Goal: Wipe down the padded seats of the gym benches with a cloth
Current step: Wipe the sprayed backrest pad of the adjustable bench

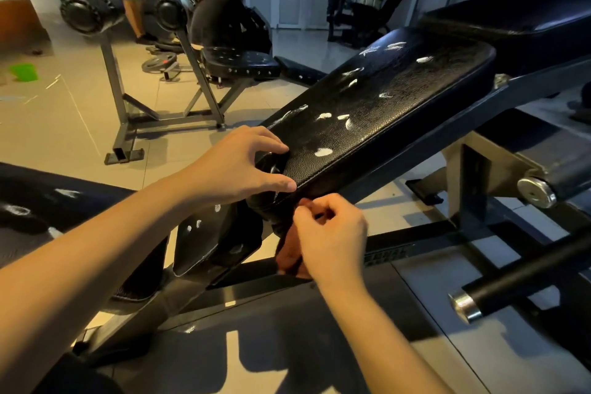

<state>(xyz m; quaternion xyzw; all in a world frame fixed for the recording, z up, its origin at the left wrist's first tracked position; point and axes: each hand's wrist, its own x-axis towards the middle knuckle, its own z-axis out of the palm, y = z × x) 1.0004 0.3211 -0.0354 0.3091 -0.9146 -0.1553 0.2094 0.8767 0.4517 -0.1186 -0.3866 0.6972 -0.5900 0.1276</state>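
A black padded bench seat (383, 99) slopes up to the right, dotted with several white smears. My left hand (236, 166) rests at its near corner, thumb along the seam and fingers curled over the torn end of the pad. Just below that edge, my right hand (332, 240) pinches a reddish-brown cloth (289, 261) that hangs down under the seat. A second black pad (211, 240) with white marks sits lower left, on the bench frame.
Another black pad (524, 9) lies behind at the upper right. A foam roller bar (524, 278) with a chrome cap juts in at the right. A grey-framed bench (236, 65) and weight plates (160, 62) stand on the tiled floor behind. A person's legs (132, 0) show at the back left.
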